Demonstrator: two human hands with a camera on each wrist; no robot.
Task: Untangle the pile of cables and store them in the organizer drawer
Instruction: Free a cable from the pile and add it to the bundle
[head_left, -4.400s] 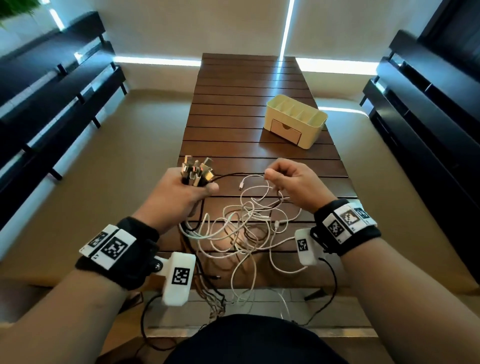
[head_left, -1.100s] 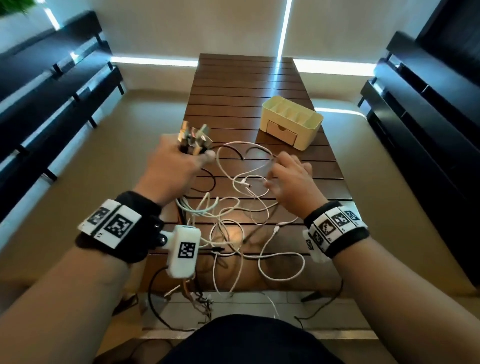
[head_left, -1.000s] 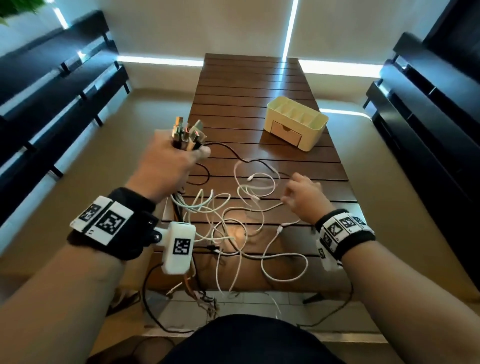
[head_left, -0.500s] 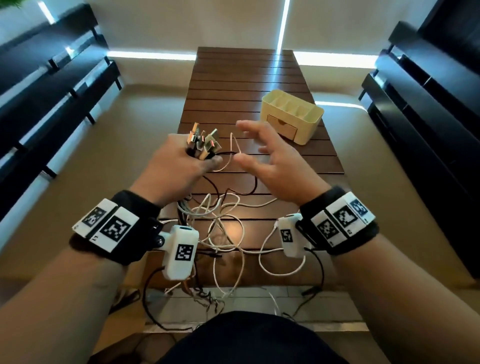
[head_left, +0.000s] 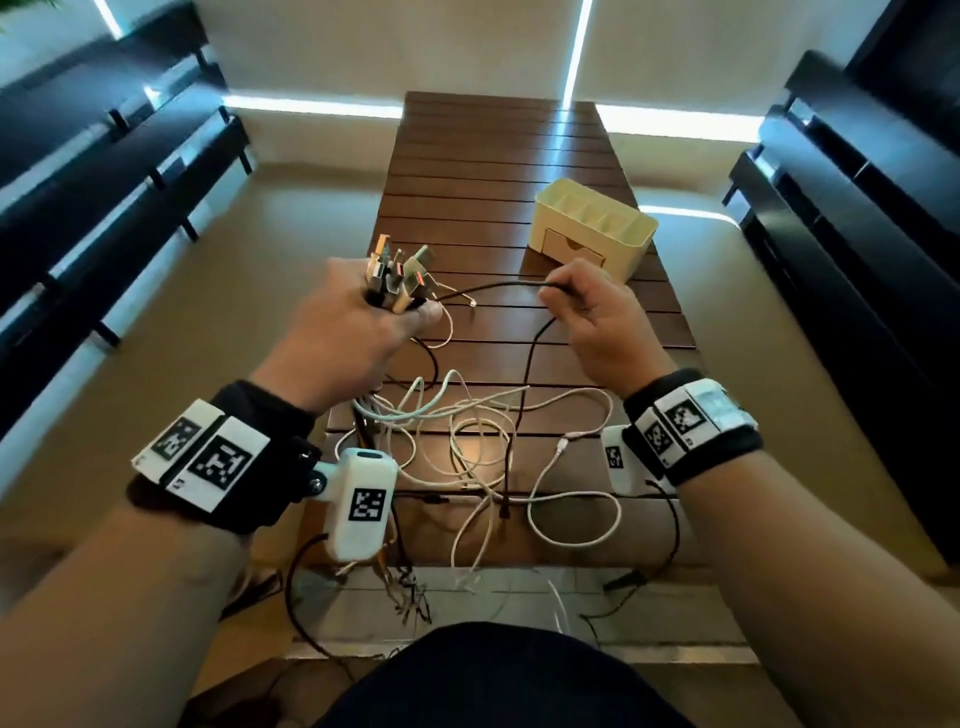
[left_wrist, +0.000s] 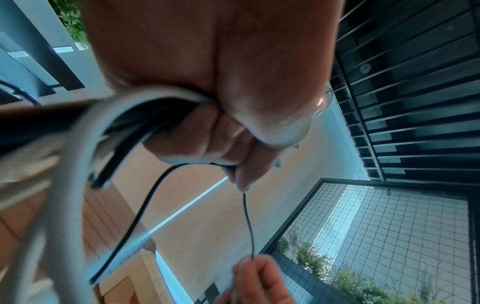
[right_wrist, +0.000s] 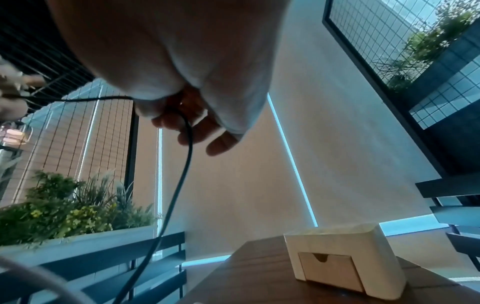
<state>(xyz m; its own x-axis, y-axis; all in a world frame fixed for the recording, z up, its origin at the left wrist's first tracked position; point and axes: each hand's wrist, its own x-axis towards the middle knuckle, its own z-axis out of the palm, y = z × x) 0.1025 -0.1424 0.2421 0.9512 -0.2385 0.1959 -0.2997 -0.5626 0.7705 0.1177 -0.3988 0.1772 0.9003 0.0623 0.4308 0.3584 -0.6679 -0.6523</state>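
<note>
Dark slatted wood runs the length of the table (head_left: 498, 171), with black shelving down both sides of the room and strips of light along the base of the far wall. Toward the table's far right stands the cream organizer (head_left: 597, 228), its top compartments open to view and its small drawer (head_left: 574, 248) pushed in, the notch of its front facing the person. Nearer than the organizer, and to its left, the left hand (head_left: 353, 332) is raised above the table with its fingers wrapped tight round a bunch of cable plugs (head_left: 397, 278) (mostly USB ends, fanned upward out of the fist), while their cords drop from the bottom of the fist. Just in front of the organizer, the right hand (head_left: 597, 322) pinches a black cable (head_left: 493, 287) between thumb and forefinger; the other fingers curl loosely beneath. That cable stretches from the plug bunch across to the right hand, then bends and falls to the table. Well on the near side of the organizer, between the two wrists, the rest of the white cables (head_left: 467, 441) lie in loose overlapping loops on the slats, a few ends trailing off the table's near edge. From the right wrist view the black cable hangs past the fingers (right_wrist: 197, 131).
</note>
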